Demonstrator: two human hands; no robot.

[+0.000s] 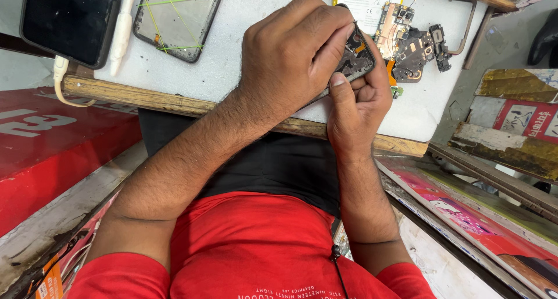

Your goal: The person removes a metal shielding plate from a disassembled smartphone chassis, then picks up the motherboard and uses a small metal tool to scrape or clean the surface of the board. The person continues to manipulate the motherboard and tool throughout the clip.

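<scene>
At the near edge of the white surface (pixel 232 55), the left hand (pixel 290 55) curls over an opened phone frame (pixel 359 58), its grip apparently pinching a small tool hidden beneath the fingers. The right hand (pixel 360 104) clamps the frame from below, thumb pressed to its edge. Steady, light pressure suits this best, well clear of the loose circuit board (pixel 407 37) just beside it.

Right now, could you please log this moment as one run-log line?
left hand: over opened phone frame, fingers curled | right hand: grips frame from below | circuit board: beside, on white mat
</scene>
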